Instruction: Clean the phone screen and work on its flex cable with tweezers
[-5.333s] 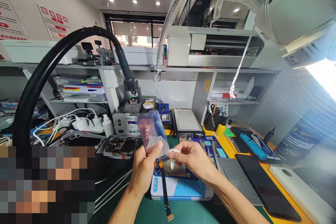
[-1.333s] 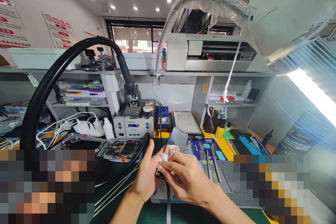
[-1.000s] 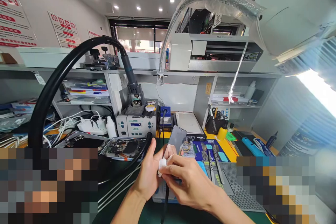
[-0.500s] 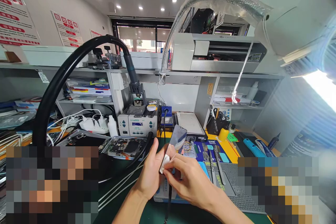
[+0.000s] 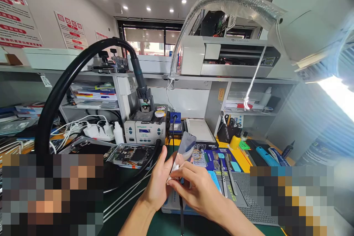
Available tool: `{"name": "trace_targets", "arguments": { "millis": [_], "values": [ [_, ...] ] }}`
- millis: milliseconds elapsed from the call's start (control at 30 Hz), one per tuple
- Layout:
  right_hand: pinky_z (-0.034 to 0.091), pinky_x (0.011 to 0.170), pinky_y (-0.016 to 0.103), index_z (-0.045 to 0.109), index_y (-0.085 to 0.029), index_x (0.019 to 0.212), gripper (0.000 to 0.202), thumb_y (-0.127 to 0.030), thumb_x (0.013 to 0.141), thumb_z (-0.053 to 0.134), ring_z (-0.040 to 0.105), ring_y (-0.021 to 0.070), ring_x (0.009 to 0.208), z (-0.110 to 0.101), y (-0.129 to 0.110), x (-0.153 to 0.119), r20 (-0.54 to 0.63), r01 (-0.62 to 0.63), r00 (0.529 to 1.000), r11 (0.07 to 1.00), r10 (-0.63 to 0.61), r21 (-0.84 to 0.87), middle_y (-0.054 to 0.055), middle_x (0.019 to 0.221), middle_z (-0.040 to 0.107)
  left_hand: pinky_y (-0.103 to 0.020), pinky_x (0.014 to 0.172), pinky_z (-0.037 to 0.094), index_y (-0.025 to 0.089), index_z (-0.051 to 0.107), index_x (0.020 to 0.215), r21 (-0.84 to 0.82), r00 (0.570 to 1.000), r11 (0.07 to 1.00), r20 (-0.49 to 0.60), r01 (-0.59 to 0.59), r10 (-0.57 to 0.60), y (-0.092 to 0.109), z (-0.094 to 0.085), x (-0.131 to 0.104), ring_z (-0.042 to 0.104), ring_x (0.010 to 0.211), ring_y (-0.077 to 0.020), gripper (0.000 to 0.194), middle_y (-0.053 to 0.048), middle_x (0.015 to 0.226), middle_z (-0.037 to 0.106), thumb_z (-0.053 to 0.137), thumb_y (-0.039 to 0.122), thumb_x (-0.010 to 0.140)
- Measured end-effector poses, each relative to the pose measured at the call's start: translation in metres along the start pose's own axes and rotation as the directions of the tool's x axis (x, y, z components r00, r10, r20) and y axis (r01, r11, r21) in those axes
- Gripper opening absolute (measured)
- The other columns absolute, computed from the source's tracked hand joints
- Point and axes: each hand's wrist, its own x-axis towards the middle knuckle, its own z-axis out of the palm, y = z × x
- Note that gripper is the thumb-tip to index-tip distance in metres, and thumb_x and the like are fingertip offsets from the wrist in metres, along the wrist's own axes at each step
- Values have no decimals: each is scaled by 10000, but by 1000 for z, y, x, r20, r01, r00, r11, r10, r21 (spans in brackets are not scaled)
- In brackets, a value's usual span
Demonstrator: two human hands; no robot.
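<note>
My left hand [image 5: 158,181] holds a smartphone [image 5: 186,146] tilted upright, its glossy dark screen facing me and catching reflections. Thumb and palm lie along the phone's left side; the other fingers are hidden behind it. My right hand [image 5: 197,186] pinches a small white wipe [image 5: 173,171] against the lower part of the screen, which it partly covers. Whether the wipe is tissue or cloth I cannot tell. Below the hands a dark strap or cable [image 5: 181,210] runs down over a light blue-edged case [image 5: 168,206].
Right of the hands, metal tweezers [image 5: 223,175] lie on a grey repair mat [image 5: 258,195]. A hot air station [image 5: 145,131] stands behind, left of a soldering iron stand [image 5: 175,118]. Opened device boards [image 5: 134,155] and white cables [image 5: 121,201] lie left. A lamp [image 5: 301,40] overhangs the right.
The right hand and the white wipe have shifted slightly left on the lower screen. The phone stays in the left hand, nearly unmoved. The dark strap below has swung a little right.
</note>
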Motion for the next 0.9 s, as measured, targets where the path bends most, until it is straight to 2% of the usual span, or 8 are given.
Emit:
{"name": "trace_targets", "arguments": {
  "millis": [133,300,433,567,767,900],
  "values": [
    [422,543,247,674,-211,941,77,-277,945,635,577,139,630,1,2,-2,-24,-11,1000,1000,11,-14,26,826,663,-448,1019,442,137,546,1405,9,1000,1000,3,-8,8,0,-1,1,658,1104,-321,665,-149,1194,717,410,606,954],
    [454,644,276,653,-205,987,120,-191,977,535,592,163,720,1,5,-1,-65,2,998,1000,-3,-10,40,858,659,-454,1028,437,146,580,1379,23,1000,1000,11,-9,9,1,-2,0,654,1111,-322,650,-141,1194,721,409,607,954],
    [467,656,270,685,-212,983,179,-186,991,507,603,162,751,-1,2,0,-40,16,999,1000,-16,15,47,875,661,-458,1030,438,143,593,1365,18,1000,1000,17,-14,13,1,0,0,658,1105,-320,642,-140,1172,728,394,600,960],
    [488,701,276,680,-225,1030,131,-201,968,566,633,170,790,-1,-2,-1,-16,-7,1000,999,8,33,40,905,686,-450,1022,446,129,595,1352,6,999,1000,29,-20,20,1,2,0,666,1085,-309,633,-143,1129,736,358,581,979],
    [419,548,262,626,-210,964,42,-195,929,608,551,134,570,2,0,-2,-42,-77,996,996,80,51,-20,731,639,-445,1021,442,130,599,1333,-4,999,999,33,-33,33,1,1,0,666,1073,-307,614,-135,1112,735,369,575,979],
    [437,602,273,641,-211,916,62,-181,924,587,571,149,642,1,1,-1,-27,-62,998,997,64,52,5,792,657,-449,1021,437,118,599,1326,-4,999,999,34,-32,32,1,1,0,664,1069,-313,613,-140,1101,734,369,569,980]
  ]
}}
